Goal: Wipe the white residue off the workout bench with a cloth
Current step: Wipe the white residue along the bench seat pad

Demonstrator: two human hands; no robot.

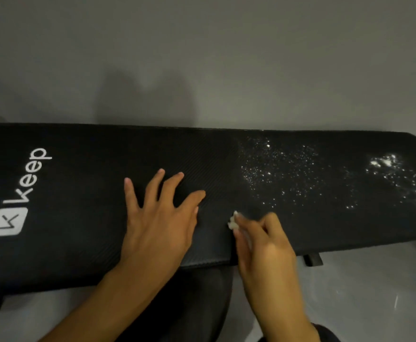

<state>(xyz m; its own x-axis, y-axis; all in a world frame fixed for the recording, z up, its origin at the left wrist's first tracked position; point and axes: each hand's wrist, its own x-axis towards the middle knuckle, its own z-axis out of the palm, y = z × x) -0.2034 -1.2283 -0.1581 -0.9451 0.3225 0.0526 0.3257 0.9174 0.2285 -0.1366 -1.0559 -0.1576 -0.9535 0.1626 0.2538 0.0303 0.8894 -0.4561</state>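
My left hand (160, 215) lies flat with fingers spread on the workout bench (78, 193), while my right hand (263, 240) pinches a small white cloth (232, 221) at the near edge. White residue (278, 169) speckles the pad to the right. Such a small wad could, I think, scatter grains onto the floor (362, 292).

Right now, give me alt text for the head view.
A right hand grips a small white cloth against a black workout bench, just left of white residue speckled over the bench's right part. The left hand rests flat, fingers spread, on the bench's middle; a white Keep logo marks its left end.
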